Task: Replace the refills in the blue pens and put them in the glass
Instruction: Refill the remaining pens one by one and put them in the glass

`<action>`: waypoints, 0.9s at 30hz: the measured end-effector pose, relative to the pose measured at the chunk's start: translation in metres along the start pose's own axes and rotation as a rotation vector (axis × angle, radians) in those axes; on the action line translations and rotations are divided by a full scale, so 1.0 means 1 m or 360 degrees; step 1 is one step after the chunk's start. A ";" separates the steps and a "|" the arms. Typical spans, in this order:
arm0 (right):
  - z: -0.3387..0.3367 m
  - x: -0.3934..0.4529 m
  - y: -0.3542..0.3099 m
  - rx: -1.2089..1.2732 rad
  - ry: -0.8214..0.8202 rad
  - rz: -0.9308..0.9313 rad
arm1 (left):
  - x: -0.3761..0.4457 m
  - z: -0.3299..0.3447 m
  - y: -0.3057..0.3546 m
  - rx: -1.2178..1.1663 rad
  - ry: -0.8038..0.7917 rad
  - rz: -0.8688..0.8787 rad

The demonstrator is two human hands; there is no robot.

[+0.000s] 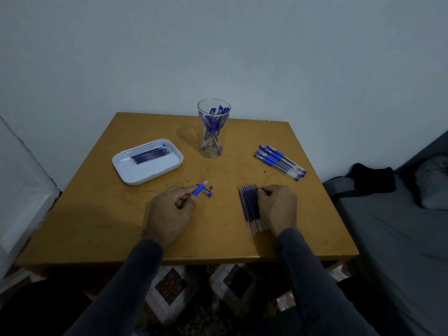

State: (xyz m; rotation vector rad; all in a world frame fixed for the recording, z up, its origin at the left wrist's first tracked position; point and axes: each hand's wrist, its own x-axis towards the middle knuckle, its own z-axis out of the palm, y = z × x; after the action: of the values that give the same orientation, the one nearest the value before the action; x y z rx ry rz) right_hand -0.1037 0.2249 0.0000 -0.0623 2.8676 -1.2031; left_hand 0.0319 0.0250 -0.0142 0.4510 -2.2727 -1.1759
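While held, pen barrel [200,189] within left hand [169,212] fingertips.

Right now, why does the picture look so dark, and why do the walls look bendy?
Head view: dim room light, corners darkest; the wide lens bends the edges; the glass casts a soft shadow leftward on the table; no glare, everything fairly sharp.

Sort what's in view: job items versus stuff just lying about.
Job: pen barrel in left hand; refill pile under right hand; capped pens; glass; tray of refills.
Lying about: black cloth; grey pillow.
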 end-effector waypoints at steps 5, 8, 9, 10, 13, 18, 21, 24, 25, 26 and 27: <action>-0.003 -0.001 0.002 0.0000 -0.0020 0.0001 | 0.001 0.000 0.000 0.0006 0.0001 -0.0003; -0.002 0.000 0.002 -0.0038 -0.0048 -0.0002 | 0.001 0.000 0.000 0.0015 -0.0003 -0.0012; -0.002 0.000 0.002 -0.0042 -0.0046 -0.0002 | 0.000 0.000 0.000 0.0011 -0.0001 -0.0016; -0.002 0.000 0.003 -0.0042 -0.0046 -0.0002 | 0.001 0.000 0.001 0.0007 0.0000 -0.0017; -0.002 0.000 0.002 -0.0040 -0.0072 0.0010 | 0.001 0.001 0.001 0.0005 0.0007 0.0003; -0.001 -0.001 0.003 -0.0067 -0.0049 -0.0016 | 0.001 0.001 -0.001 0.0020 -0.0001 -0.0002; -0.002 -0.003 0.003 -0.0052 -0.0055 -0.0047 | 0.000 0.001 0.000 0.0026 0.0009 0.0005; -0.003 -0.005 0.002 -0.0055 -0.0009 -0.0096 | 0.001 0.002 -0.002 0.0017 0.0034 -0.0016; -0.003 -0.006 0.000 -0.0084 0.0012 -0.0124 | 0.002 0.002 -0.002 0.0010 0.0044 -0.0047; -0.002 -0.006 -0.001 -0.0125 0.0033 -0.0154 | 0.003 0.002 -0.001 -0.0001 0.0049 -0.0083; -0.001 -0.007 -0.004 -0.0176 0.0054 -0.0196 | 0.004 0.001 -0.001 -0.0017 0.0049 -0.0114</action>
State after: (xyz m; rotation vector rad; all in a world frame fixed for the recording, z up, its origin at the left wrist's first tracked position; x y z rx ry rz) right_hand -0.0966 0.2230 0.0040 -0.2265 2.9974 -1.0720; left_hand 0.0279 0.0228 -0.0145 0.5469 -2.2398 -1.2074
